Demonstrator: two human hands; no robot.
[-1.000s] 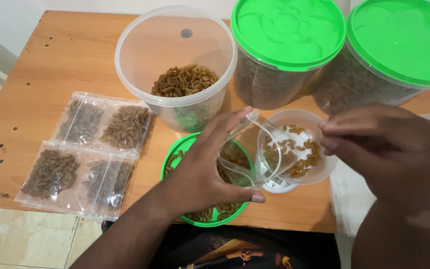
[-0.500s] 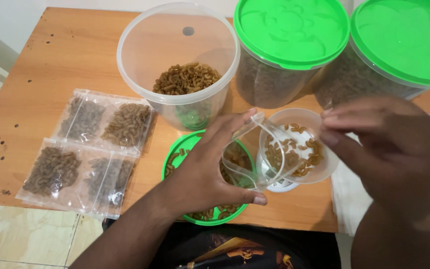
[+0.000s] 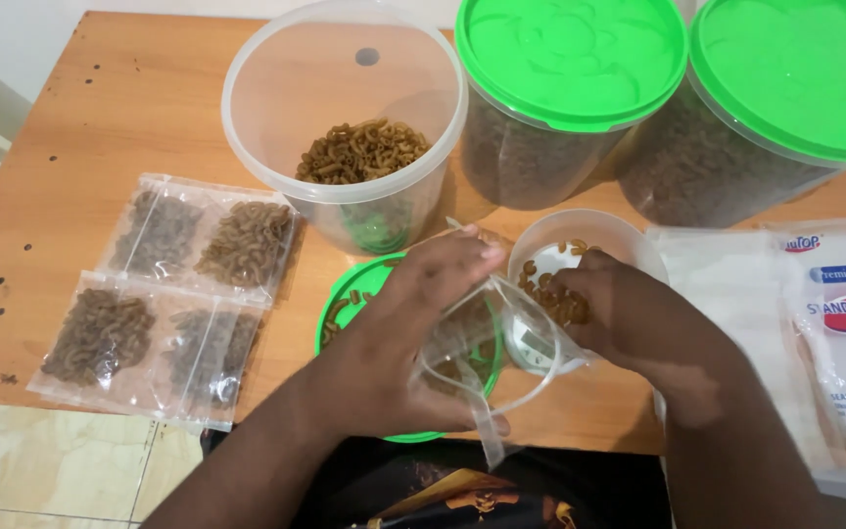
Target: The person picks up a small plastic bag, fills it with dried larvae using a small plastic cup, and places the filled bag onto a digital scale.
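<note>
My left hand (image 3: pixel 399 343) holds a small clear plastic pouch (image 3: pixel 487 358) with its mouth spread wide, above a green lid (image 3: pixel 354 294) lying on the wooden table (image 3: pixel 100 118). My right hand (image 3: pixel 638 318) reaches into a small white cup (image 3: pixel 580 240) of brown curly snacks beside the pouch, fingers closed on a pinch of the pieces. Just behind stands an open clear tub (image 3: pixel 345 127) with brown snacks at its bottom.
Two tall tubs with green lids, one (image 3: pixel 570 59) in the middle and one (image 3: pixel 800 78) at the right, stand at the back. Several filled clear pouches (image 3: pixel 168 294) lie at the left. A stack of empty plastic bags (image 3: pixel 815 294) lies at the right edge. Tiled floor shows lower left.
My right hand has come down from above the cup and now reaches into it. The left hand keeps hold of the pouch, which hangs a little lower.
</note>
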